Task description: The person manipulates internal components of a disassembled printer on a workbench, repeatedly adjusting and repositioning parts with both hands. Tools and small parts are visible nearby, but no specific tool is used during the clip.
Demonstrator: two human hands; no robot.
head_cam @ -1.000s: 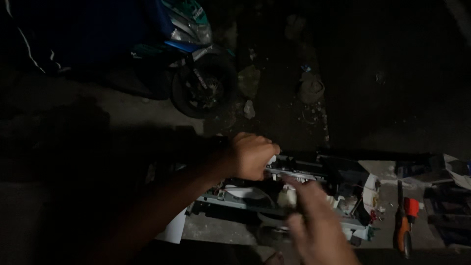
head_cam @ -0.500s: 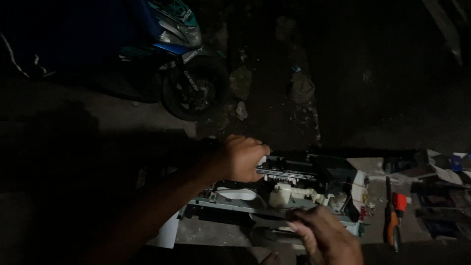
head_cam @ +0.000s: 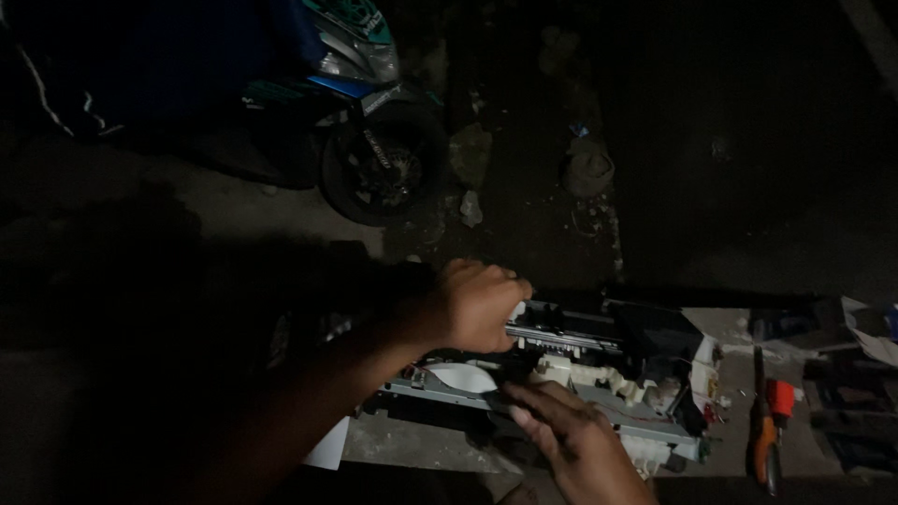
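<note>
Dark floor, lit only around the work. Left hand point(head_cam: 477, 304) clenched over the top rail of a stripped printer mechanism point(head_cam: 599, 369) lying on the floor; right hand point(head_cam: 580, 440) lower, fingers curled against its near edge, grip there too dim to tell. Orange-handled screwdriver point(head_cam: 765, 440) just right of the mechanism. White sheet point(head_cam: 329, 447) at its left corner. Scooter wheel point(head_cam: 382, 168) well behind, beside scattered rubble.
</note>
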